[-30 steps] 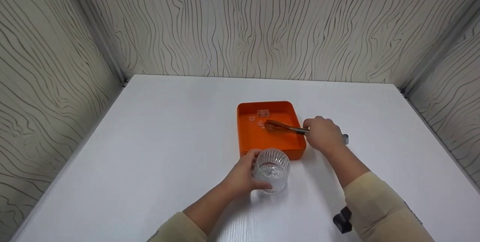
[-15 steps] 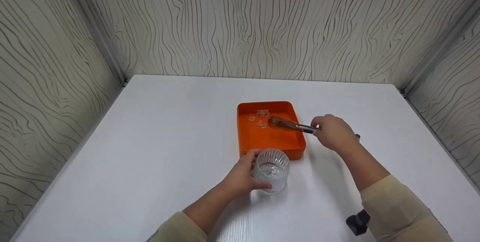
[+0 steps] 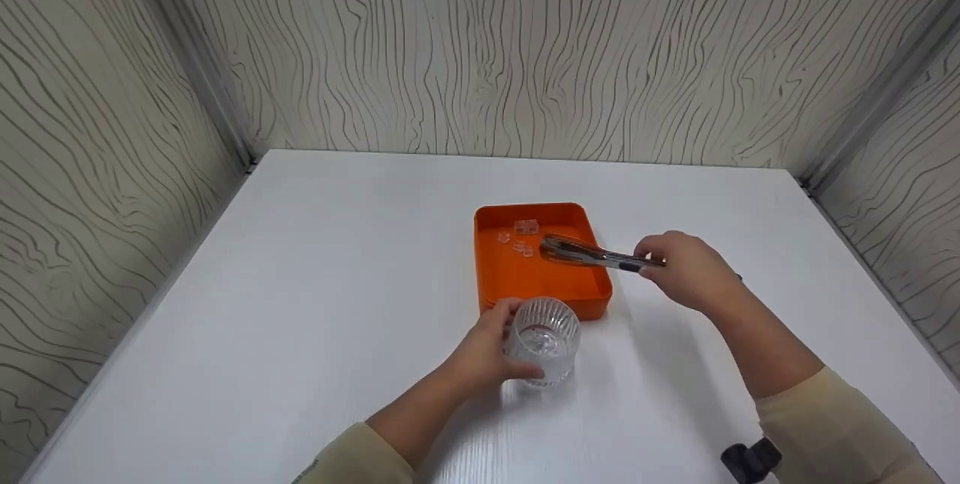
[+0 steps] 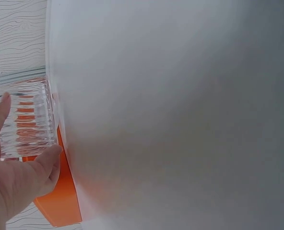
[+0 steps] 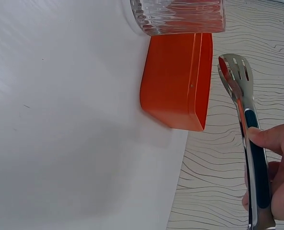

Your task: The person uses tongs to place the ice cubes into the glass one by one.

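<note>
My left hand [image 3: 484,349] grips a clear ribbed glass [image 3: 546,341] from its left side; the glass stands upright on the table, just in front of an orange tray [image 3: 491,274]. Metal tongs [image 5: 257,158] with dark blue grip panels are held in my right hand [image 3: 690,266], to the right of the tray. In the head view the tongs' slotted heads hang over the tray, apart from the clear pieces. Several small clear cubes [image 3: 526,226] lie towards the back of the tray. Whether anything sits between the tongs' heads is hard to tell; none shows in the right wrist view.
The white table [image 3: 337,281] runs back to a wood-grain patterned panel [image 3: 480,49], with similar panels on both sides. A black piece [image 3: 750,460] shows by the right sleeve at the lower right.
My right hand has drawn the tongs to the right, away from the clear cubes and higher over the tray. My left hand and the glass have not moved.
</note>
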Demonstrator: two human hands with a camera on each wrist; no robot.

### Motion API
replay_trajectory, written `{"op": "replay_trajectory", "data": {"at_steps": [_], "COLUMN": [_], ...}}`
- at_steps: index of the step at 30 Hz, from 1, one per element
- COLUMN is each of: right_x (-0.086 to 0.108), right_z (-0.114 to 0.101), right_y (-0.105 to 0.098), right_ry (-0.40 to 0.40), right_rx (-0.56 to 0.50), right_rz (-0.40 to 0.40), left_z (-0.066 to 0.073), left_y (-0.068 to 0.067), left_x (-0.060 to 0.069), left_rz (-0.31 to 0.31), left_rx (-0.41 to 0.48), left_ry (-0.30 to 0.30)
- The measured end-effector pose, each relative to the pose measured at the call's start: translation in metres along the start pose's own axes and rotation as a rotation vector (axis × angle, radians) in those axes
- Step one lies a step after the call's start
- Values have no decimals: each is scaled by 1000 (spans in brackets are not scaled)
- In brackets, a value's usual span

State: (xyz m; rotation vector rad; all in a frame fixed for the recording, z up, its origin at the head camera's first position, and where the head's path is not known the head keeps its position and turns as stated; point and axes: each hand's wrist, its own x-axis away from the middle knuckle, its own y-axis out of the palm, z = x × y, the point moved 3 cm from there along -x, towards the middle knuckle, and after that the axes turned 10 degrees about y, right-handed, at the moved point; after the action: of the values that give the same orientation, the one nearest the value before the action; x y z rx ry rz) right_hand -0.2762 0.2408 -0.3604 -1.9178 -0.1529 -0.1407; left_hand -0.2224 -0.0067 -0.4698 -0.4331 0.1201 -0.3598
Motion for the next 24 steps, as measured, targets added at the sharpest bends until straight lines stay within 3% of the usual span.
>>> {"op": "replay_trajectory", "data": {"at_steps": [16,24], "right_x": [31,43], "right_z": [-2,0], "right_y": [-9,-5], "right_ry": [-88,-157], "right_rx": [-38,-41], "right_rz": [-17,-3], "left_z": [0,1], "left_y": [0,-1], "left_x": [0,-1], "left_rz": [2,-16], "left_rx": [4,-23], "left_ry": [3,40]}}
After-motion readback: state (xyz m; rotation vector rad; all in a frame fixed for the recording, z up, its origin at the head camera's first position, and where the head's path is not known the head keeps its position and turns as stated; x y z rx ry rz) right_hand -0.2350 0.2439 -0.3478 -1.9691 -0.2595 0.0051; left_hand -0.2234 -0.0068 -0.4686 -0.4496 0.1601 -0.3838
